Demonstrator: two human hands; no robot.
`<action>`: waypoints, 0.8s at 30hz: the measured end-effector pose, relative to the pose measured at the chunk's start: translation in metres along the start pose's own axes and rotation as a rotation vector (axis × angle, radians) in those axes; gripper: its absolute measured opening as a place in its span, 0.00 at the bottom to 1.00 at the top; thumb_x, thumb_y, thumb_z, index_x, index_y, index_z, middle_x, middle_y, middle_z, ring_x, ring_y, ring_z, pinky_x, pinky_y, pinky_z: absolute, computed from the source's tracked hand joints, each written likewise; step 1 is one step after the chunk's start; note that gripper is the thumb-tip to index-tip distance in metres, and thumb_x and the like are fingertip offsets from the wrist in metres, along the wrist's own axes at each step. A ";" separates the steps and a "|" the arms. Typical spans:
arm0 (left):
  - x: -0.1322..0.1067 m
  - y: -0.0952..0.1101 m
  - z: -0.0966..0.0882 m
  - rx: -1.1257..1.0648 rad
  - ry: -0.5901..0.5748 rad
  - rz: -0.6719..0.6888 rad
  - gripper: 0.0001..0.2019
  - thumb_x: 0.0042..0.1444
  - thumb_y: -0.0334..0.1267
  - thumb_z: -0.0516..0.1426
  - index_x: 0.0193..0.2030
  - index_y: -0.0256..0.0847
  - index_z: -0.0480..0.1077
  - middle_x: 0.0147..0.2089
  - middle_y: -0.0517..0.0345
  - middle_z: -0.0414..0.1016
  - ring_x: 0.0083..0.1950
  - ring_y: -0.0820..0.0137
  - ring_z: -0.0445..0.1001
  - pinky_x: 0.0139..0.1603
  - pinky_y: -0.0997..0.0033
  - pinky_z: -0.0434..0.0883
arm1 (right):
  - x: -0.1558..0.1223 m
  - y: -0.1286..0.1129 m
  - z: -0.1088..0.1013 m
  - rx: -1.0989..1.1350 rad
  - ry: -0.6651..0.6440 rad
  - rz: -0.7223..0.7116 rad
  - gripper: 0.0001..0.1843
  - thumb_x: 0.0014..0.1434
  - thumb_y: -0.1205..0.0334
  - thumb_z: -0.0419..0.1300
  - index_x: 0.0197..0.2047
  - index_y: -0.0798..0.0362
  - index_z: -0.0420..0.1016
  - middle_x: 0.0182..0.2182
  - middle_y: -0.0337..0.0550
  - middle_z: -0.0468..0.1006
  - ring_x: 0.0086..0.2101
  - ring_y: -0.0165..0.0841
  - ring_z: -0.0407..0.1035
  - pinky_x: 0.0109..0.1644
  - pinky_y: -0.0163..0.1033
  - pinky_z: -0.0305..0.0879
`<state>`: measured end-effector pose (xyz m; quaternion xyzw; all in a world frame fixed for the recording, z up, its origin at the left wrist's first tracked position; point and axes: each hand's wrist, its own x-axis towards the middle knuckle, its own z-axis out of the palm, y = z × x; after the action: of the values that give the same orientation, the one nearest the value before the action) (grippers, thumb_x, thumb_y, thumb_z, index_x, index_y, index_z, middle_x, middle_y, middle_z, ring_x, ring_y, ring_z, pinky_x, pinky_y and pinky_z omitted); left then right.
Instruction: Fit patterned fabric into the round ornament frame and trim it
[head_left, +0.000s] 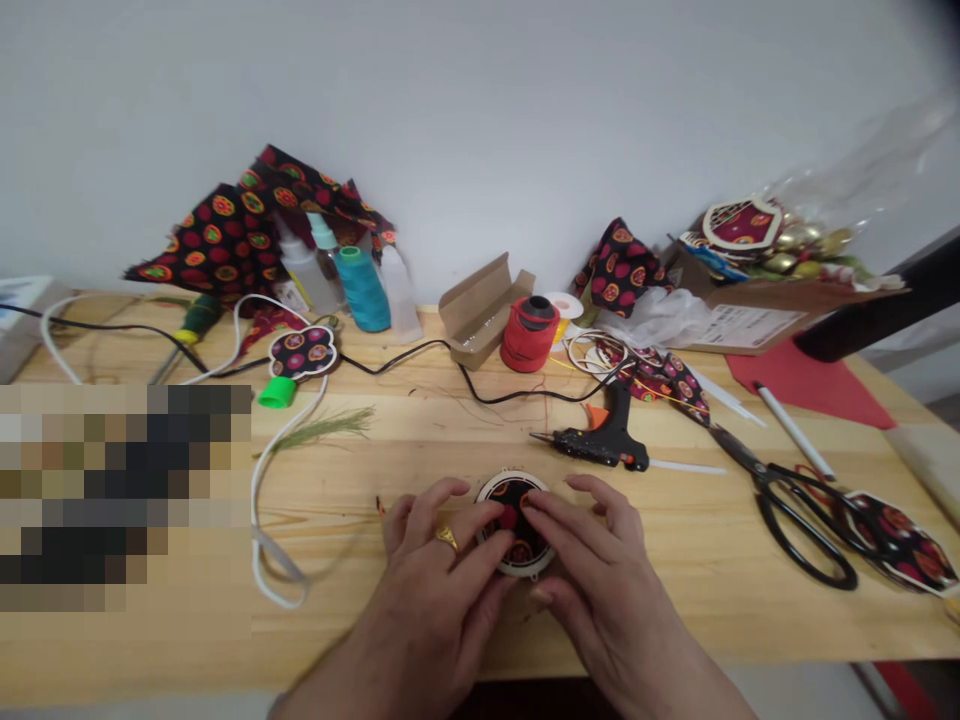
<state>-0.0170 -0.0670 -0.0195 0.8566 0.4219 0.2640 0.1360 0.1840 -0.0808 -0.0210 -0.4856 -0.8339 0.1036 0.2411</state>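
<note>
A round, flat ornament (513,492) lies on the wooden table, with a pale rim, small loops at its edge and dark fruit-patterned fabric in the middle. My left hand (442,570), wearing a gold ring, presses its fingertips onto the fabric from the left. From the right, my right hand (604,560) holds the same piece, fingers on the fabric and thumb by the near rim. Fingers cover part of the ornament. Just beyond it rests a black glue gun (600,440) with a white glue stick in its back.
Black scissors (802,510) lie at right near another patterned piece (904,540). Behind are a red spool (529,335), an open small carton (480,315), a teal thread cone (363,290) and bottles. A white cord (259,500) and black cable cross the left. The lower left is pixelated.
</note>
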 end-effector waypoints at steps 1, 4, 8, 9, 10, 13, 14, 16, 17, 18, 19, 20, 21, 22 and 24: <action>0.000 -0.001 0.000 0.004 0.009 0.009 0.16 0.56 0.26 0.54 0.50 0.43 0.71 0.54 0.52 0.73 0.59 0.50 0.56 0.54 0.41 0.57 | 0.000 0.000 0.000 -0.002 0.021 0.002 0.21 0.62 0.59 0.56 0.57 0.57 0.65 0.55 0.48 0.69 0.57 0.48 0.48 0.56 0.54 0.59; 0.000 -0.003 0.000 0.016 0.056 0.029 0.17 0.55 0.25 0.55 0.51 0.42 0.70 0.55 0.50 0.72 0.59 0.51 0.57 0.54 0.43 0.58 | 0.001 -0.001 0.000 -0.008 0.064 -0.002 0.20 0.62 0.59 0.55 0.55 0.58 0.67 0.54 0.50 0.70 0.56 0.48 0.50 0.55 0.54 0.60; 0.000 -0.002 -0.002 0.013 0.056 0.020 0.17 0.55 0.24 0.55 0.49 0.44 0.69 0.53 0.53 0.74 0.59 0.53 0.58 0.55 0.46 0.59 | 0.004 -0.003 0.000 -0.005 0.056 -0.003 0.20 0.62 0.59 0.56 0.55 0.57 0.67 0.53 0.50 0.71 0.56 0.47 0.50 0.55 0.54 0.60; 0.001 -0.002 -0.003 0.014 0.046 0.019 0.17 0.55 0.24 0.55 0.49 0.43 0.69 0.53 0.54 0.74 0.59 0.53 0.58 0.55 0.46 0.59 | 0.005 -0.003 0.000 -0.010 0.058 -0.002 0.20 0.62 0.59 0.56 0.55 0.58 0.67 0.52 0.51 0.71 0.56 0.47 0.50 0.55 0.54 0.60; 0.000 -0.002 -0.003 0.018 0.043 0.021 0.17 0.55 0.24 0.55 0.49 0.43 0.69 0.53 0.53 0.74 0.59 0.53 0.58 0.55 0.47 0.59 | 0.005 -0.003 0.000 -0.020 0.064 0.003 0.20 0.62 0.58 0.56 0.55 0.58 0.67 0.52 0.52 0.71 0.55 0.48 0.51 0.54 0.55 0.60; 0.000 -0.003 -0.001 0.040 0.079 0.015 0.17 0.55 0.26 0.56 0.51 0.41 0.68 0.52 0.51 0.74 0.58 0.52 0.59 0.55 0.46 0.60 | 0.006 -0.003 0.002 -0.076 0.129 0.036 0.20 0.62 0.56 0.54 0.53 0.60 0.69 0.50 0.55 0.71 0.53 0.49 0.53 0.52 0.56 0.60; 0.000 -0.003 0.001 0.043 0.093 0.009 0.16 0.55 0.26 0.56 0.51 0.40 0.67 0.52 0.50 0.74 0.58 0.52 0.59 0.55 0.46 0.60 | 0.007 -0.003 0.002 -0.093 0.154 0.050 0.20 0.63 0.55 0.53 0.52 0.60 0.69 0.49 0.55 0.71 0.51 0.49 0.54 0.51 0.56 0.60; 0.001 -0.004 0.003 0.040 0.114 -0.005 0.15 0.55 0.27 0.56 0.50 0.41 0.68 0.52 0.51 0.75 0.57 0.53 0.60 0.54 0.46 0.60 | 0.007 -0.004 0.003 -0.105 0.180 0.067 0.20 0.63 0.54 0.53 0.51 0.60 0.70 0.47 0.56 0.70 0.50 0.48 0.55 0.51 0.55 0.60; 0.001 -0.004 0.003 0.033 0.123 -0.018 0.14 0.55 0.27 0.57 0.49 0.41 0.69 0.52 0.51 0.75 0.57 0.53 0.61 0.54 0.46 0.60 | 0.007 -0.005 0.003 -0.096 0.173 0.067 0.20 0.63 0.53 0.53 0.52 0.59 0.70 0.48 0.55 0.69 0.50 0.48 0.54 0.51 0.55 0.60; 0.001 -0.004 0.004 0.025 0.131 -0.025 0.14 0.55 0.27 0.57 0.48 0.42 0.69 0.51 0.52 0.75 0.56 0.53 0.61 0.54 0.47 0.60 | 0.007 -0.006 0.003 -0.080 0.147 0.059 0.22 0.62 0.52 0.54 0.52 0.59 0.69 0.49 0.54 0.68 0.51 0.48 0.54 0.52 0.54 0.60; 0.001 -0.004 0.004 0.019 0.138 -0.032 0.13 0.55 0.26 0.56 0.47 0.42 0.70 0.51 0.52 0.75 0.56 0.53 0.61 0.54 0.47 0.60 | 0.006 -0.006 0.003 -0.060 0.116 0.043 0.24 0.60 0.50 0.56 0.53 0.58 0.68 0.50 0.54 0.67 0.51 0.48 0.53 0.52 0.53 0.59; 0.001 -0.004 0.004 0.016 0.140 -0.035 0.13 0.55 0.26 0.56 0.46 0.42 0.70 0.51 0.52 0.75 0.56 0.53 0.61 0.54 0.47 0.60 | 0.006 -0.007 0.003 -0.040 0.084 0.027 0.26 0.59 0.49 0.57 0.54 0.58 0.67 0.52 0.53 0.66 0.52 0.48 0.51 0.53 0.52 0.59; 0.001 -0.004 0.003 0.014 0.133 -0.030 0.12 0.55 0.26 0.56 0.45 0.42 0.70 0.51 0.51 0.75 0.56 0.53 0.61 0.54 0.46 0.60 | 0.005 -0.007 0.003 -0.023 0.059 0.011 0.27 0.58 0.49 0.58 0.55 0.58 0.66 0.54 0.52 0.66 0.53 0.49 0.50 0.54 0.52 0.59; 0.001 -0.004 0.002 0.013 0.128 -0.019 0.12 0.55 0.26 0.56 0.45 0.42 0.71 0.51 0.51 0.75 0.56 0.53 0.61 0.54 0.46 0.60 | 0.004 -0.007 0.003 -0.014 0.041 0.001 0.28 0.58 0.49 0.58 0.56 0.58 0.65 0.54 0.51 0.65 0.54 0.49 0.50 0.55 0.51 0.58; -0.001 -0.004 0.001 0.020 0.107 0.007 0.14 0.54 0.25 0.56 0.46 0.42 0.70 0.51 0.51 0.74 0.57 0.52 0.60 0.53 0.46 0.60 | 0.004 -0.006 0.003 -0.016 0.023 -0.004 0.28 0.59 0.49 0.58 0.57 0.57 0.64 0.55 0.49 0.66 0.54 0.49 0.49 0.55 0.52 0.58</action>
<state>-0.0194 -0.0650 -0.0221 0.8440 0.4282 0.3058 0.1036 0.1762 -0.0808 -0.0200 -0.4868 -0.8329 0.0910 0.2469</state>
